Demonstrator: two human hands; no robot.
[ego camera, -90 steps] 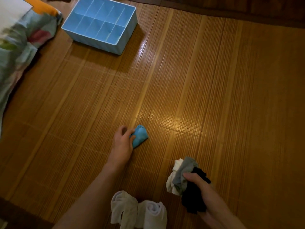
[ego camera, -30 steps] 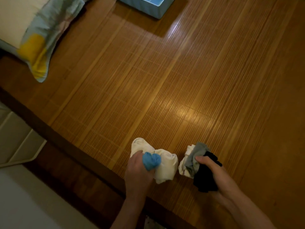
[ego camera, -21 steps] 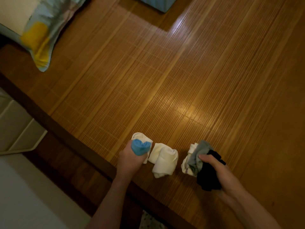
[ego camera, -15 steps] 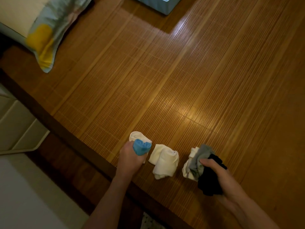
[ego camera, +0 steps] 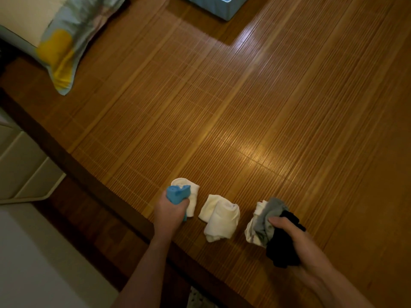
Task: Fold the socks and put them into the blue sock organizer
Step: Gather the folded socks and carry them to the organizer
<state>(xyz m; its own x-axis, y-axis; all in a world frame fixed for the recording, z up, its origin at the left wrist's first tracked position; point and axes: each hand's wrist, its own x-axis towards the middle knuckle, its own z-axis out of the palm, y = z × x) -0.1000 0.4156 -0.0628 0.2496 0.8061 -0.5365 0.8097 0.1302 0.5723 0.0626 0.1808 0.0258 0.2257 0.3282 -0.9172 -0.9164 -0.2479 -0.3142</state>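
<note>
My left hand (ego camera: 170,211) grips a rolled blue sock (ego camera: 178,193) near the mat's front edge. A white sock bundle (ego camera: 191,196) lies right behind and beside that hand; whether the fingers hold it too I cannot tell. A second white bundle (ego camera: 220,216) lies on the mat between my hands. My right hand (ego camera: 295,238) holds a bunch of socks: a white one (ego camera: 252,230), a grey one (ego camera: 270,215) and a black one (ego camera: 282,252). Only a corner of the blue sock organizer (ego camera: 222,6) shows at the top edge.
A bamboo mat (ego camera: 244,107) covers the bed, and its dark wooden frame (ego camera: 93,187) runs diagonally at the left. A patterned pillow (ego camera: 66,36) lies at the top left. Pale drawers (ego camera: 20,165) stand on the floor to the left.
My left hand picked up the blue sock from mid-mat and carried it back to the white bundles at the front edge. The right hand kept its bunch. The view tilted down.
</note>
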